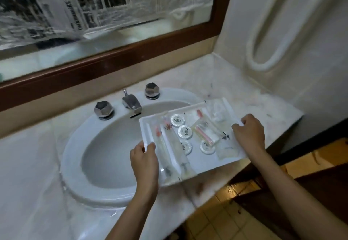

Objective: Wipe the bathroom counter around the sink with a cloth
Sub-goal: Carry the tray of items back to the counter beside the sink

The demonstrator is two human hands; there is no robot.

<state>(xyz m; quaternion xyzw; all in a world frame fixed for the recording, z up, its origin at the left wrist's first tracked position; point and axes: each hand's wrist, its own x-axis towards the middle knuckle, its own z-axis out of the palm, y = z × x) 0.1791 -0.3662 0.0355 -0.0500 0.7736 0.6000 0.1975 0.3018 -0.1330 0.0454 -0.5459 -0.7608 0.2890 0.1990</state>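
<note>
White rectangular plastic tray [146,126], held two-handed.
Your left hand [144,157] pinches its left corner, right hand [249,133] grips its right edge, over white oval sink [70,156]'s right rim.

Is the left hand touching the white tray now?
Touching. The head view shows the left hand gripping the white tray at its left rim, thumb on top.

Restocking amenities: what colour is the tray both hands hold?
The tray is plain white, seen best in the head view.
</note>
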